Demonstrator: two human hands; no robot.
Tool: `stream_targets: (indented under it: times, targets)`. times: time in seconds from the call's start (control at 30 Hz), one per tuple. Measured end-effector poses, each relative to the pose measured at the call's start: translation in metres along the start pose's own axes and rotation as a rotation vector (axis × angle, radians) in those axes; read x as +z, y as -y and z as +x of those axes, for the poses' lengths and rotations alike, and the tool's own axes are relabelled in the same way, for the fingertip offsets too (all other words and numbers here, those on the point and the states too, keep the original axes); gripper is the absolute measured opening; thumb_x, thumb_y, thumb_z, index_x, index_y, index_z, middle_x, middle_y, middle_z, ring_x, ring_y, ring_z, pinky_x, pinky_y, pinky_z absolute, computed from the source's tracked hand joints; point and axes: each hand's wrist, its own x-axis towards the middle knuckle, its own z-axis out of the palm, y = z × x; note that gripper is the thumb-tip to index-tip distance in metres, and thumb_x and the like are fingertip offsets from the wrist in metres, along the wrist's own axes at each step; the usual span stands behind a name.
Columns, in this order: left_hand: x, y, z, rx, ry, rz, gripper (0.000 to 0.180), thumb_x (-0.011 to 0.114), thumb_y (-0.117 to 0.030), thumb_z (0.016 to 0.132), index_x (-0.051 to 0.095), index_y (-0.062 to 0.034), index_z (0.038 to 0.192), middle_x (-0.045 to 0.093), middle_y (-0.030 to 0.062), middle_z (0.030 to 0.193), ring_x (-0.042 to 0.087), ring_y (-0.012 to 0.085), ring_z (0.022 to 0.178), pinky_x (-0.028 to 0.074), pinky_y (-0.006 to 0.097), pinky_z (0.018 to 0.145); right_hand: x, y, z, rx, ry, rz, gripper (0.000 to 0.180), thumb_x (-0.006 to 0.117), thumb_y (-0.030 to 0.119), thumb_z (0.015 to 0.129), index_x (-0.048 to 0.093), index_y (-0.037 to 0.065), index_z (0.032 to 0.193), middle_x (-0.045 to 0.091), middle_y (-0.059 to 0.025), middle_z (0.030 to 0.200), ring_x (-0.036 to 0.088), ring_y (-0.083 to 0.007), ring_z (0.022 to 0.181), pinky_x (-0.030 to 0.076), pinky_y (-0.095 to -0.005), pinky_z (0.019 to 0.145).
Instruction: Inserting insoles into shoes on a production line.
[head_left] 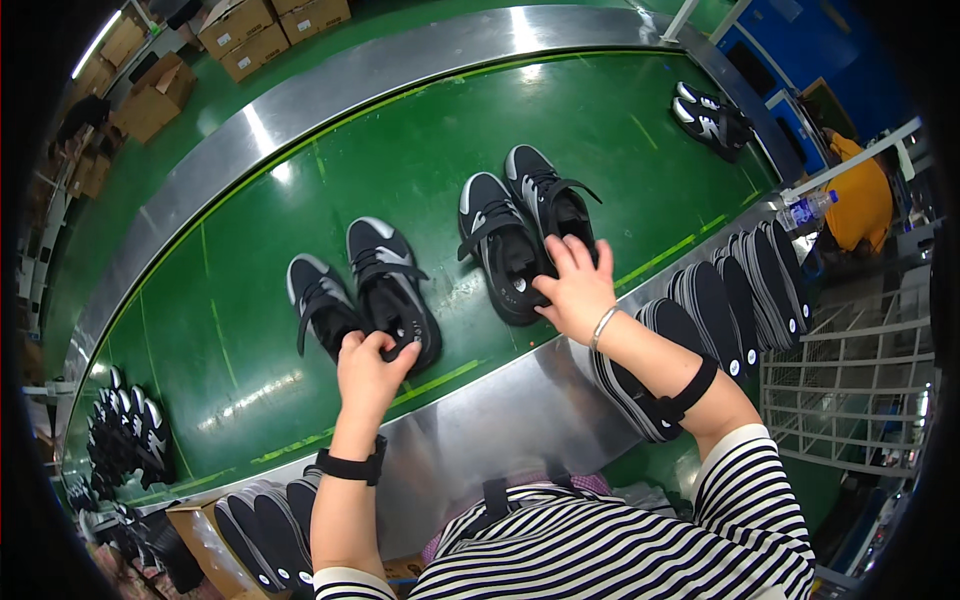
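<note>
Striped sleeves (620,550) lead to left hand (372,368) pinching 1 black shoe (392,285); right hand (575,285) spread on another shoe (505,262).

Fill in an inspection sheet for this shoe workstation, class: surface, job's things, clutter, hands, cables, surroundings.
Surface: green conveyor belt with steel rims.
Job's things: two pairs of black-and-grey sneakers; left pair, right pair.
Clutter: a third pair far right on the belt; more shoes at the left end.
Hands: left hand grips the heel of a left-pair shoe; right hand rests on the right pair's openings.
Cables: nothing seen.
Surroundings: black insoles stacked at right and lower left, a water bottle, cardboard boxes, a wire rack.
</note>
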Motion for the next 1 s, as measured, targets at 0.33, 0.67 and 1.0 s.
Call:
stream_targets:
  times: [0.33,0.67,1.0]
  targets:
    - [0.013,-0.029,0.005,-0.028,0.044,0.154,0.048,0.069,-0.053,0.056,0.061,-0.0068,0.069,0.051,0.0143,0.077,0.054,0.0321,0.075,0.044,0.04,0.067,-0.011,-0.01,0.029,0.223,0.339,0.145,0.033,0.067,0.036,0.062,0.065,0.018,0.09,0.055,-0.0133,0.098,0.048,-0.0308,0.098,0.044,-0.04,0.081]
    - [-0.018,-0.007,-0.025,0.012,0.123,0.137,0.056,0.068,-0.045,0.061,0.056,-0.0109,0.104,0.046,0.0167,0.119,0.04,0.029,0.114,0.017,0.053,0.097,-0.077,0.086,-0.117,-0.041,0.265,0.351,0.029,0.064,0.032,0.068,0.062,0.008,0.084,0.054,-0.0146,0.084,0.051,-0.0301,0.086,0.047,-0.0377,0.068]
    - [-0.013,0.003,-0.141,0.145,-0.087,-0.221,0.034,0.06,-0.023,0.074,0.053,-0.0051,0.102,0.044,0.0174,0.121,0.041,0.032,0.112,0.024,0.045,0.095,-0.037,0.109,-0.215,-0.113,0.4,0.212,0.033,0.059,0.014,0.068,0.056,0.005,0.1,0.049,-0.0226,0.105,0.05,-0.0319,0.094,0.049,-0.0356,0.07]
